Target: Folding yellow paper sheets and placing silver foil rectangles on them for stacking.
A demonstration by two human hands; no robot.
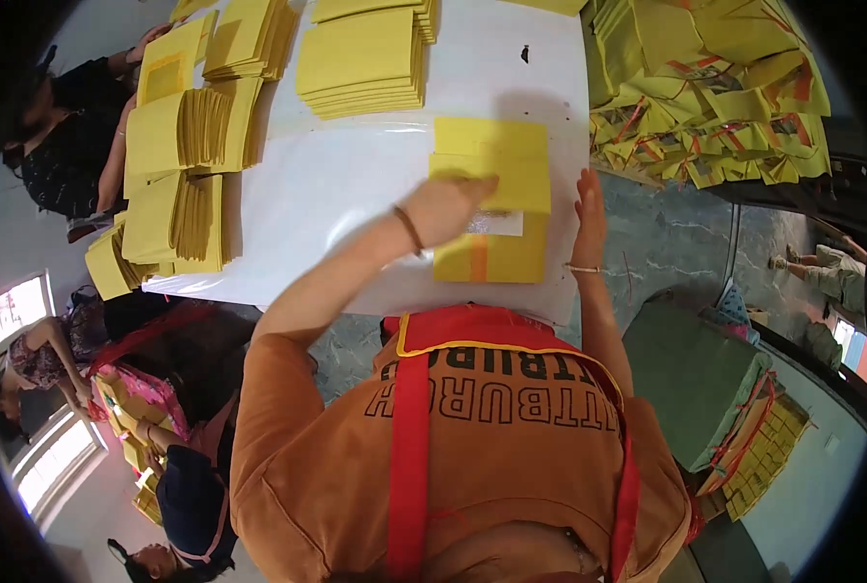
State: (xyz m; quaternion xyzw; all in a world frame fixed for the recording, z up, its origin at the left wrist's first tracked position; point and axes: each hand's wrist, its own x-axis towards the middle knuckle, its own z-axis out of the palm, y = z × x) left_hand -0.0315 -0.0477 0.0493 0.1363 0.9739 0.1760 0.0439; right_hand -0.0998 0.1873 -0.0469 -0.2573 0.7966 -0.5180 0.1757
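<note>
The yellow envelope (pixel 501 262) lies flat on the white desk (pixel 336 185), near its front right corner and squarely before the person, likely so that both arms reach it without stretching. The left hand (pixel 453 209) is over its middle, fingers partly bent and one reaching forward; blur hides whether they press the paper or pinch anything, so I cannot tell. A pale strip (pixel 503 223) shows beside that hand, with an orange band (pixel 479 257) below it. The right hand (pixel 592 214) is at the desk's right edge, fingers extended and seen side-on, apart from the envelope and gripping nothing visible; it may serve as a guard there. Neat stacks (pixel 360 68) of yellow envelopes stand farther back and left, probably to leave working room.
</note>
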